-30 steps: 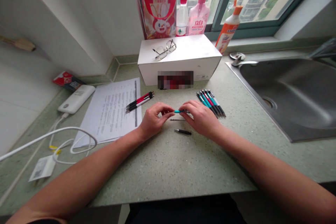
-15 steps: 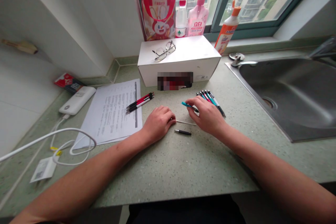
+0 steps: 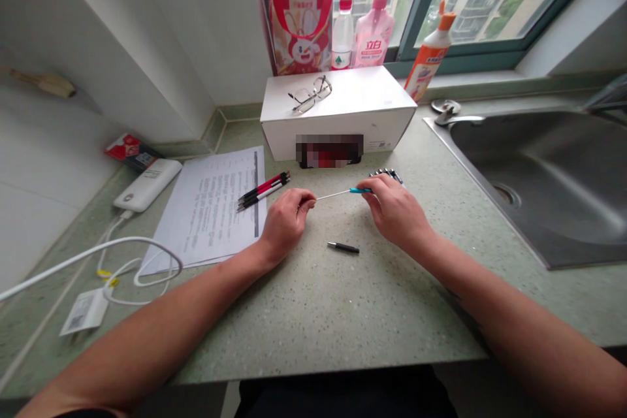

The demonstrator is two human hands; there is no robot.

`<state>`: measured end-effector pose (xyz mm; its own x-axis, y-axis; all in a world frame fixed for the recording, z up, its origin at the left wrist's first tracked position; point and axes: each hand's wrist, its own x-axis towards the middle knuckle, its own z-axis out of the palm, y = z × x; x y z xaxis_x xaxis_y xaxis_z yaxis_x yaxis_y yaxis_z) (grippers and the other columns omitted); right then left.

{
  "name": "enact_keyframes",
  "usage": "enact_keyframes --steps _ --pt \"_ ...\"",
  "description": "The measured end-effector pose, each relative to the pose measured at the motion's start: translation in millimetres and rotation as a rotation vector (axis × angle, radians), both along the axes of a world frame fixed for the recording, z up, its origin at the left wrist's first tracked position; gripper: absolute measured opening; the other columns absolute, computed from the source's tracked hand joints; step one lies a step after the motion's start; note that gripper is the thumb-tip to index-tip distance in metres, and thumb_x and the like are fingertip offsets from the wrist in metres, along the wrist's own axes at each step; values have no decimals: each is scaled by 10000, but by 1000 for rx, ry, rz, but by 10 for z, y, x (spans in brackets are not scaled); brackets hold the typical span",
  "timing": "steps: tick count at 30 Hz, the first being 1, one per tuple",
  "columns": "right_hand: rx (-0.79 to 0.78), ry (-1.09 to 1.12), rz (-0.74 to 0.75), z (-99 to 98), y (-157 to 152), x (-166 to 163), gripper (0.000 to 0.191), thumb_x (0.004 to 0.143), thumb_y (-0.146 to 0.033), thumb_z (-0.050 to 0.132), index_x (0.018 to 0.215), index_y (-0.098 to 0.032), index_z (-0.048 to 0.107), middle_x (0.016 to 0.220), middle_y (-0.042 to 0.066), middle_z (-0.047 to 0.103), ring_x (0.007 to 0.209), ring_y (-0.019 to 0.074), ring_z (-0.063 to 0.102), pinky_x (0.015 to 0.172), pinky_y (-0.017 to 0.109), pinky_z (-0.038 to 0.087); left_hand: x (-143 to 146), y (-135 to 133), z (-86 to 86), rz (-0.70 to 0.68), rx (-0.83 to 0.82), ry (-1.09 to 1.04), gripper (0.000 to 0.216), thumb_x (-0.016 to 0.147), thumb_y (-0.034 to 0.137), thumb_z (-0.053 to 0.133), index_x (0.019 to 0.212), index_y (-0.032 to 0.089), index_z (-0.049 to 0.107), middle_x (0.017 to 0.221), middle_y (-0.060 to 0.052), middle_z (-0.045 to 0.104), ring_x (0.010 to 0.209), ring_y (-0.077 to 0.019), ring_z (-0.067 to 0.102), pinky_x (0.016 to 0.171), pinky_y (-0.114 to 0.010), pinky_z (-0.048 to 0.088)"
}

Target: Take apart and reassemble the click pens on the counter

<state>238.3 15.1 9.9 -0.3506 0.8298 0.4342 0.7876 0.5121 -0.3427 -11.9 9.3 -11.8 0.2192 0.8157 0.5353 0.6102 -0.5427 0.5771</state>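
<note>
Pinched in the fingers of my left hand (image 3: 288, 221) is one end of a thin white pen refill (image 3: 334, 195). Its other end meets the tip of a blue pen barrel (image 3: 360, 191), and whether it is inside cannot be made out. My right hand (image 3: 399, 210) is closed on that barrel, its fingers hiding the rest. Below and between both hands lies a short black pen section (image 3: 343, 247) with a silver tip. Behind my right hand, mostly covered by it, is a row of several pens (image 3: 393, 174).
Several pens (image 3: 263, 191) lie across printed sheets (image 3: 206, 209) at left. A white power bank (image 3: 147, 184) and looped cable (image 3: 166, 253) are further left. Behind stands a white box (image 3: 337, 91) with glasses (image 3: 312, 95) on top. At right is a steel sink (image 3: 539, 209).
My left hand has lifted the refill off the counter and raised it slightly. My right hand has turned the blue barrel and moved right, bringing its end against the refill.
</note>
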Motion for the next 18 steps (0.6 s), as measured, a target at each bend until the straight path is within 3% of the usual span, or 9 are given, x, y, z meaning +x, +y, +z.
enact_keyframes --steps 7,11,13,15,18 --pt "-30 -36 203 -3 -46 -106 199 1013 -196 436 1077 -169 622 1044 120 677 958 246 637 833 388 504 31 -30 21 -123 11 -19 36 966 204 614 970 181 640 870 -36 684 804 -161 635 768 -315 527" --pt "-78 34 196 -41 -74 -138 223 1023 -214 410 1123 -167 603 1038 119 681 937 237 651 796 371 512 42 -40 23 -156 -65 -140 425 947 290 669 1326 200 501 1034 -67 715 907 -172 669 861 -344 547" --pt "-71 89 140 -41 -77 -125 263 1016 -215 407 1215 -168 573 1102 127 678 938 234 657 794 371 513 41 -40 24 -133 -54 -121 551 927 346 693 1392 195 437 1107 -97 701 963 -195 660 878 -373 546" --pt "-59 120 100 -19 -76 -106 331 1012 -205 396 1313 -179 530 1148 127 666 935 230 657 804 378 509 42 -46 34 -159 -8 -20 468 918 395 694 1299 181 525 1117 -114 687 995 -222 646 894 -408 538" --pt "-41 116 57 40 -80 -96 347 1020 -211 380 1321 -200 551 1086 106 659 910 229 642 788 378 495 59 -73 60 -371 63 214 353 903 461 692 1107 177 643 1104 -114 691 1029 -254 634 920 -437 523"
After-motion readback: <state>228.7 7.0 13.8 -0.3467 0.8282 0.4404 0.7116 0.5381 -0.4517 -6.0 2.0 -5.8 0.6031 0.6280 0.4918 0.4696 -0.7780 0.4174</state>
